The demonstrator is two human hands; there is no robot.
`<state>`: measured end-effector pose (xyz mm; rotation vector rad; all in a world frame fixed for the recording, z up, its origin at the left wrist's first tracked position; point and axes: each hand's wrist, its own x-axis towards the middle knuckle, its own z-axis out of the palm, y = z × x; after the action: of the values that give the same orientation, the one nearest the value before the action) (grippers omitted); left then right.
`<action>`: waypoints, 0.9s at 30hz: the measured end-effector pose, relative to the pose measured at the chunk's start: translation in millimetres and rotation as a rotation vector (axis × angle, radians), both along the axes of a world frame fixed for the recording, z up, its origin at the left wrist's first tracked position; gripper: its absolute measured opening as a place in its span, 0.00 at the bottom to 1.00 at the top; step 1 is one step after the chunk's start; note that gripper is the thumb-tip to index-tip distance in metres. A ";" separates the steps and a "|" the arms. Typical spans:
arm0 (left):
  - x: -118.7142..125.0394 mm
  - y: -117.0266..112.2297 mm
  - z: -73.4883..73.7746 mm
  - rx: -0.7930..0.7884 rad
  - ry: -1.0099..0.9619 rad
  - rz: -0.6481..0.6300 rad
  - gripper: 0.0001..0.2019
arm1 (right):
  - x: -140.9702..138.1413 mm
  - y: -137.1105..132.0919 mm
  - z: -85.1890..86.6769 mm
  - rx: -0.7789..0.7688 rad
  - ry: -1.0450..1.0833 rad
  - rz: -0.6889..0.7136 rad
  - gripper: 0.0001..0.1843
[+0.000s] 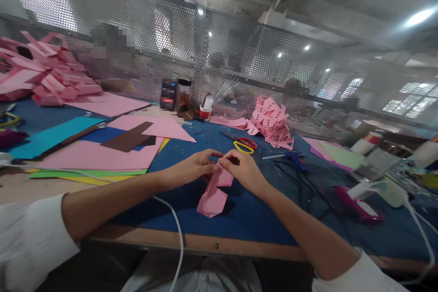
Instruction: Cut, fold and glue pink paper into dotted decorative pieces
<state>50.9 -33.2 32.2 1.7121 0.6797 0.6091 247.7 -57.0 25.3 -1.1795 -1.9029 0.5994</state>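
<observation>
My left hand point(195, 166) and my right hand point(241, 169) meet over the blue table top point(267, 219), both pinching the upper end of a folded pink paper piece point(214, 194). The paper hangs down toward me and its lower end rests on the blue surface. Fingertips of both hands are pressed together on the paper's top edge. Just beyond my hands lie scissors with red and yellow handles point(244, 144).
Large pink, blue, green and brown paper sheets point(99, 153) lie at left, with a heap of folded pink pieces point(51, 73) behind. Another pink pile point(272, 121) sits ahead. A magenta glue gun point(354, 205), cables and tape rolls lie at right. A perforated metal screen point(239, 54) backs the table.
</observation>
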 end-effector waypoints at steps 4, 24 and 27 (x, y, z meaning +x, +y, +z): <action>0.7 -0.5 -0.4 -0.001 0.037 0.023 0.19 | 1.6 3.6 0.2 -0.014 0.058 -0.037 0.14; 1.2 2.0 -5.9 0.126 0.087 -0.020 0.16 | 1.4 6.2 -1.2 -0.027 0.093 -0.071 0.17; 1.6 2.8 -6.4 0.120 0.081 -0.023 0.15 | 1.6 7.1 -3.7 -0.015 0.101 -0.077 0.18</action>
<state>52.5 -30.4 25.9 1.8621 0.6912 0.5761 249.3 -49.9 21.6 -1.2043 -1.7628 0.6207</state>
